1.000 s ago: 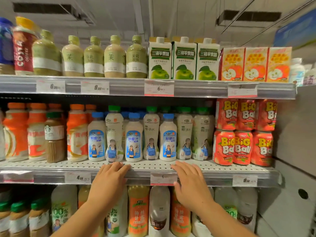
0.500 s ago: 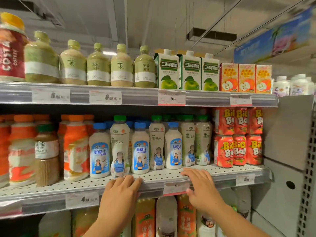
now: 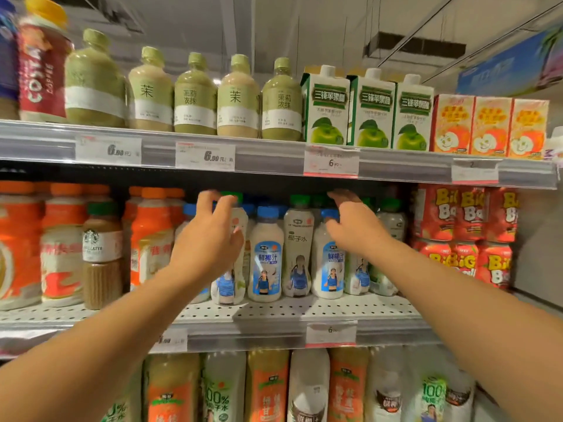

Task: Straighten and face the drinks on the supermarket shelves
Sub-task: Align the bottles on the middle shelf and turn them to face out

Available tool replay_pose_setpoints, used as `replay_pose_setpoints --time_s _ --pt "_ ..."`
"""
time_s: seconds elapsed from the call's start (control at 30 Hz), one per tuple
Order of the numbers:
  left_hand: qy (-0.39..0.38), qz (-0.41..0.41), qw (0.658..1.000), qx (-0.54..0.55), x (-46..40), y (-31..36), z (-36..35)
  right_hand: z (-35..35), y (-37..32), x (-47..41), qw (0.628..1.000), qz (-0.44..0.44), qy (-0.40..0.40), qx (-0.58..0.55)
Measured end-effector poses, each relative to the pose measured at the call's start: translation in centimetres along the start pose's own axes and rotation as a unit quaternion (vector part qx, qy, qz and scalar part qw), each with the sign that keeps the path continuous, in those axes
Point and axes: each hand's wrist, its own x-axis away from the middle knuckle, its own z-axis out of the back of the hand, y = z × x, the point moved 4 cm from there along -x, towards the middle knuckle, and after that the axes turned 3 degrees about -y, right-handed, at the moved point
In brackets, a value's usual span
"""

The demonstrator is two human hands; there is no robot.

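On the middle shelf (image 3: 274, 312) stands a mixed row of white bottles: blue-capped coconut milk (image 3: 265, 257) and taller green-capped coconut water (image 3: 298, 245). My left hand (image 3: 210, 239) is raised in front of the leftmost green-capped bottle (image 3: 240, 217), fingers spread and loosely curved near its cap, gripping nothing that I can see. My right hand (image 3: 350, 229) hovers in front of another blue-capped bottle (image 3: 327, 263), fingers lifted above its cap and thumb near its neck. Both hands cover the bottles behind them.
A brown Starbucks latte bottle (image 3: 102, 254) stands among orange bottles (image 3: 61, 248) at left. Red Big Ball cans (image 3: 466, 214) are stacked at right. The top shelf holds green tea bottles (image 3: 195, 95) and apple cartons (image 3: 327, 111). More bottles (image 3: 268, 388) fill the shelf below.
Both hands have lifted off the middle shelf's front edge and risen to the bottle caps. The view has moved closer to the shelves.
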Motion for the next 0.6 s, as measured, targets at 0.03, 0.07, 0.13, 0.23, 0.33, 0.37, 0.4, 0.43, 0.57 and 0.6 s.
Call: replay_pose_setpoints --time_s 0.03,0.07,0.13,0.23,0.33,0.37,0.4,0.43,0.57,0.6 --pt "0.004 0.008 1.0 -0.012 -0.7 -0.1 0.0 -0.3 0.2 -0.9 1.0 -0.003 -0.018 0.02" --pt "0.006 0.01 1.0 -0.028 -1.4 -0.1 0.0 -0.6 0.5 -1.5 0.999 -0.008 -0.036 0.034" --pt "0.001 0.008 0.998 -0.059 -2.5 0.1 -0.1 -1.2 0.9 -2.1 0.996 -0.019 -0.068 0.055" --pt "-0.043 0.027 0.994 -0.092 -3.9 0.2 -0.8 -1.5 1.2 -2.2 0.995 -0.02 -0.073 0.062" --pt "-0.047 0.019 0.993 -0.105 -4.2 0.3 -1.0 -1.2 1.4 -2.2 0.997 -0.026 -0.047 0.061" --pt "-0.041 0.018 0.993 -0.106 -4.1 0.3 -0.9 -1.2 1.5 -2.0 0.997 -0.026 -0.041 0.06" --pt "-0.039 0.02 0.993 -0.106 -4.1 0.2 -0.7 -1.3 1.5 -1.7 0.998 -0.023 -0.035 0.054" --pt "-0.04 0.026 0.993 -0.104 -4.1 0.1 -0.5 -1.3 1.6 -1.4 0.999 -0.02 -0.027 0.041" --pt "-0.072 0.058 0.994 -0.059 -3.9 -0.3 0.3 -0.7 1.9 0.1 1.0 -0.014 0.01 -0.019" --pt "-0.074 0.06 0.994 -0.049 -3.5 -0.3 0.5 -0.4 1.9 0.7 0.999 -0.011 0.018 -0.025"
